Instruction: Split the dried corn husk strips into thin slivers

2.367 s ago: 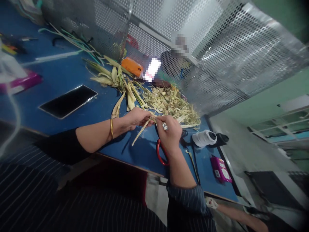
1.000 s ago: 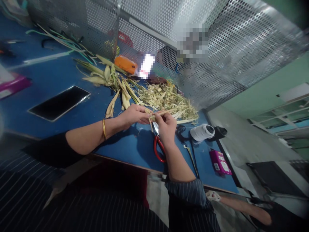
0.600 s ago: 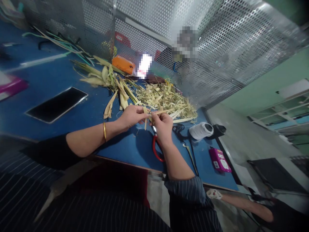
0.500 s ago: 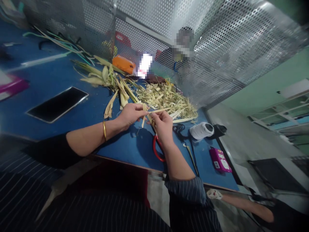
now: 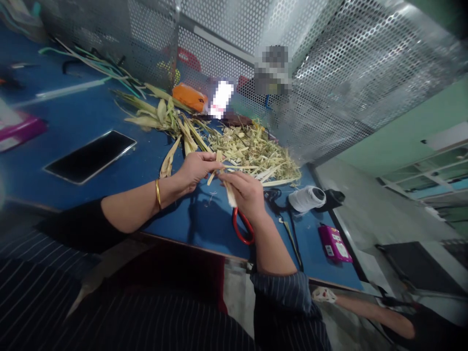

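My left hand (image 5: 199,168) pinches pale strips of dried husk (image 5: 229,193) between thumb and fingers, where the strips cross each other. Close beside it, my right hand (image 5: 247,193) has its fingers closed at the same crossing, with one broad strip hanging down past them. Below my right hand, the red handle of scissors (image 5: 237,229) shows on the blue table (image 5: 204,229); their blades are hidden. Just beyond both hands lies a heap of shredded husk (image 5: 259,153). To its left is a bundle of longer dried husk leaves (image 5: 171,119).
A phone (image 5: 91,157) lies at the left. On the right are a white thread cone (image 5: 306,199), a dark cone (image 5: 333,199) and a purple packet (image 5: 334,243). An orange packet (image 5: 190,97) sits by the perforated metal screen (image 5: 226,53). Another person's arm (image 5: 373,312) is at lower right.
The husk strips have shifted between my fingers, and a broad strip now hangs down near my right palm. My right hand has turned more palm-down. The view has swung slightly.
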The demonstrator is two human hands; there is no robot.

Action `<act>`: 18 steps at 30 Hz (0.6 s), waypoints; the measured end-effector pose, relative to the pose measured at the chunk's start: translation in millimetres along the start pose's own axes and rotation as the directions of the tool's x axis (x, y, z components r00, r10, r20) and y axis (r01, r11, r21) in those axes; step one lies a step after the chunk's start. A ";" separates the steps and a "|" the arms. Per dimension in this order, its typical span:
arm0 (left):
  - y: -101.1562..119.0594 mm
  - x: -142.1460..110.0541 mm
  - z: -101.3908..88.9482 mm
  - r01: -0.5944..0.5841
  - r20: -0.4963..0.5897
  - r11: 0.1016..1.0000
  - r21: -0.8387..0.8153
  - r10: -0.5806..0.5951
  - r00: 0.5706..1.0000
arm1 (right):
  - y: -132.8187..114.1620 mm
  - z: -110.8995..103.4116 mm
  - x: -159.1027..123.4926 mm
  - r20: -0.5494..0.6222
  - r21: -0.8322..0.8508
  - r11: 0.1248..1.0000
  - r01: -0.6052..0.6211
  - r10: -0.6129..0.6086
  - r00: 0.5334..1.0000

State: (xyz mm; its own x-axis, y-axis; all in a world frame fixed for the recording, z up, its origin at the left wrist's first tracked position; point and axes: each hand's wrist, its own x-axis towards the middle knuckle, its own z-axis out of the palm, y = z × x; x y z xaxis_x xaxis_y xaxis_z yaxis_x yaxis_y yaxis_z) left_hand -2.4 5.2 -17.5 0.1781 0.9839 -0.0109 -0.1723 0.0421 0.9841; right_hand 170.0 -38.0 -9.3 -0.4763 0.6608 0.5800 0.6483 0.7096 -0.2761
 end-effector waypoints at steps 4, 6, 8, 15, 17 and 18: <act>2.4 -9.0 8.1 -0.001 0.087 0.999 0.038 -0.002 0.996 | 1.2 3.3 0.8 -0.325 -0.127 0.989 -0.070 0.025 0.945; 5.6 -13.6 11.2 0.002 0.157 0.999 0.050 -0.010 0.988 | 4.0 4.8 1.5 -0.351 -0.108 0.985 -0.136 0.090 0.932; 9.0 -17.1 12.7 0.015 0.217 0.998 0.067 -0.029 0.976 | 7.3 6.6 1.5 -0.319 -0.114 0.967 -0.230 0.183 0.930; 6.2 -19.7 11.5 0.006 0.302 0.988 0.154 -0.053 0.952 | 11.7 10.2 -0.4 -0.321 -0.143 0.908 -0.393 0.333 0.887; 3.0 -19.6 12.1 -0.021 0.305 0.986 0.167 -0.032 0.952 | 11.2 10.9 -0.1 -0.327 -0.145 0.902 -0.407 0.345 0.880; 1.8 -19.7 12.9 -0.031 0.296 0.984 0.175 -0.023 0.955 | 11.0 11.6 0.1 -0.327 -0.148 0.899 -0.412 0.348 0.878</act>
State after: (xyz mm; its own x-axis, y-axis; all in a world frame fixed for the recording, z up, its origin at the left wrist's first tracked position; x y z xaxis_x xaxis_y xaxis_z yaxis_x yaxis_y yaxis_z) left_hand 6.2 -16.3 -13.3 0.4607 0.8873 0.0196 -0.0057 -0.0191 0.9998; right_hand 170.2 -27.3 -21.2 0.0017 0.7477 0.6640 0.8669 0.3298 -0.3737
